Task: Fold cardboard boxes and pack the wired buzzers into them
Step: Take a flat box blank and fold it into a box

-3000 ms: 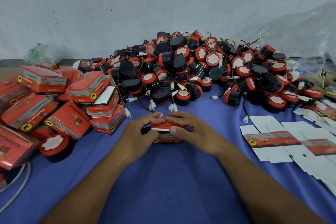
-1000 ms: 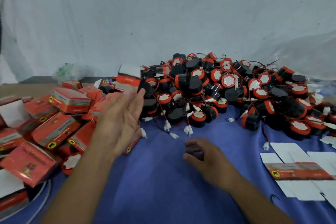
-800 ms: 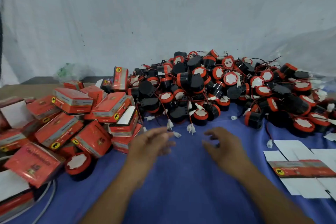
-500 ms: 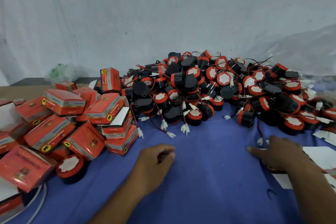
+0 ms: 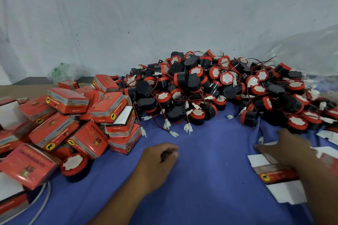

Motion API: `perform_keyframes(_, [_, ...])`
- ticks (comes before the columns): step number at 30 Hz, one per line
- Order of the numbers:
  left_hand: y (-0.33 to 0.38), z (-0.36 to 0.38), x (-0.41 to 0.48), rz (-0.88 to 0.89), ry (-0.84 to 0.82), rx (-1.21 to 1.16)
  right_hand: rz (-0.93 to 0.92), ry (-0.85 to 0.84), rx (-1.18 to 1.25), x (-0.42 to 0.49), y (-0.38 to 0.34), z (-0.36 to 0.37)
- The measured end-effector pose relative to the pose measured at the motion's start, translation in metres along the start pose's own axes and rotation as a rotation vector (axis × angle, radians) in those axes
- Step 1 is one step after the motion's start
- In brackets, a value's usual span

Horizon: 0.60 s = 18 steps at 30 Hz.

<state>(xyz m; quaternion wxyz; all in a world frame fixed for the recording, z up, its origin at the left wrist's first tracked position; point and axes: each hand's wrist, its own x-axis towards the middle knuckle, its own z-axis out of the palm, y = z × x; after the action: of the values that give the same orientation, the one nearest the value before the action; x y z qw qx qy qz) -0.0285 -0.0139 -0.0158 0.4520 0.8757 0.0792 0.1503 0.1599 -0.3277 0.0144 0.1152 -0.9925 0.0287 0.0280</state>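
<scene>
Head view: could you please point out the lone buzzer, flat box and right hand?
lone buzzer (image 5: 73, 163), head view, white top.
flat box (image 5: 274, 175), head view, red band.
right hand (image 5: 287, 149), head view, its back.

The left forearm comes up from 6 o'clock. The left hand (image 5: 158, 160) sits near centre, fingers loosely curled, holding nothing. The right arm enters from 4 o'clock, and the right hand (image 5: 285, 149) is palm down at 3 o'clock, thumb out, fingers blurred.

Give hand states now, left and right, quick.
Left hand: open, loosely curled, empty, resting on the blue cloth.
Right hand: open, fingers flat on the unfolded box; no grip visible.
</scene>
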Motion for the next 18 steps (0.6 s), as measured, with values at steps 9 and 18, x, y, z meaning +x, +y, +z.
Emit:
perform_keyframes(9, [0.015, 0.001, -0.007, 0.037, -0.055, -0.191, -0.275, 0.028, 0.88, -0.059, -0.041, -0.043])
perform_keyframes(18, [0.042, 0.001, -0.012, -0.187, -0.3, -0.911, -0.281, 0.138, 1.113, -0.091, -0.109, 0.025])
